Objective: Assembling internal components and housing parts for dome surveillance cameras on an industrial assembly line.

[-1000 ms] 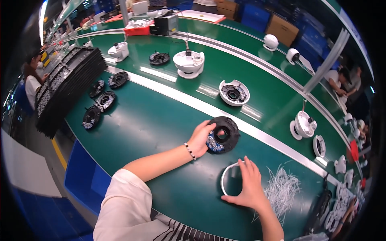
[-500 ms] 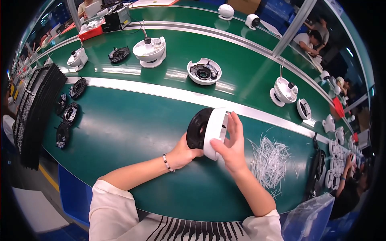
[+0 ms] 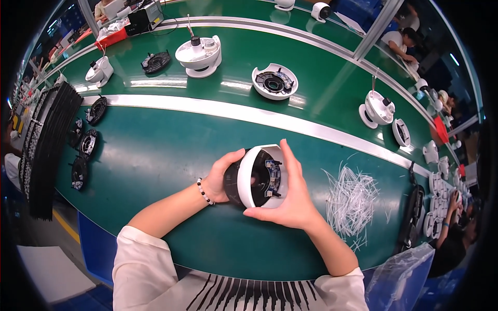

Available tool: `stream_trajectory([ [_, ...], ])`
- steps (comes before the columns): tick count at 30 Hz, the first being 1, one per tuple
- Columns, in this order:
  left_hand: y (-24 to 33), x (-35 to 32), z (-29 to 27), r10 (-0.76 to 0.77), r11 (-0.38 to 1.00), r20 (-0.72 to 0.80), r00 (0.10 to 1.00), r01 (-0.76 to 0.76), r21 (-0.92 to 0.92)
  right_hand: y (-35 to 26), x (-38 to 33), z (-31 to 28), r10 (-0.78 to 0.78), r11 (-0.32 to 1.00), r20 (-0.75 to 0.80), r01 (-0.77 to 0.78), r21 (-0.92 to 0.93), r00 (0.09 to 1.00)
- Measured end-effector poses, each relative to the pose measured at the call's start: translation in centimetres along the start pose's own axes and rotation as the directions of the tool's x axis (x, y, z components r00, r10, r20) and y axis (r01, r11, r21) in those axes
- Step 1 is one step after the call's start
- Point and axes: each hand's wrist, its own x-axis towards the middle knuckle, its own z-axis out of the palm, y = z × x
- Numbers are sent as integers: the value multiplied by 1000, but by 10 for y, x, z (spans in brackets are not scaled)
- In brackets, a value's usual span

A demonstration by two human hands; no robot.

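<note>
Between my hands, above the near table (image 3: 145,155), is a round white plastic housing shell (image 3: 246,179) joined with a black round plate (image 3: 232,181). Small blue circuit boards (image 3: 272,173) show through the shell's open side, which is tilted toward the right. My left hand (image 3: 220,176) wraps the black plate from the left, thumb on top. My right hand (image 3: 290,192) grips the shell's rim from the right, its thumb below and fingers along the far edge. Fingertips behind the part are hidden.
White cable ties (image 3: 353,202) lie heaped on the right, beside a long black pouch (image 3: 413,212). Several black round plates lie at the left by a stack of black trays (image 3: 49,150). White half-shell units, one a shell with black insert (image 3: 275,82), stand on the green conveyor (image 3: 321,98).
The shell and black plate have turned, so the inside with circuit boards now faces me. Both hands have shifted slightly left. Conveyor items have slid a little right in view.
</note>
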Motion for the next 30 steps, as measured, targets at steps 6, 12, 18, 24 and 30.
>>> stream_trajectory([
  [6, 5, -5, 2, 46, 995, 48, 998, -42, -87, 5, 5, 5, 82, 975, -36, -73, 210, 996],
  [12, 1, -12, 5, 108, 994, 3, 994, -108, -18, -12, 8, 29, -53, 988, -35, 47, -148, 998],
  [18, 9, -21, -1, 78, 997, 95, 992, -78, 4, -10, 17, 48, -182, 957, -69, 161, -242, 981],
  [24, 18, -31, -14, 70, 998, 101, 992, -70, 0, -14, 29, 53, -210, 923, 40, 212, -322, 977],
  [30, 26, -37, -29, 126, 990, 78, 989, -120, -76, -7, 39, 76, -178, 943, -27, 163, -290, 984],
])
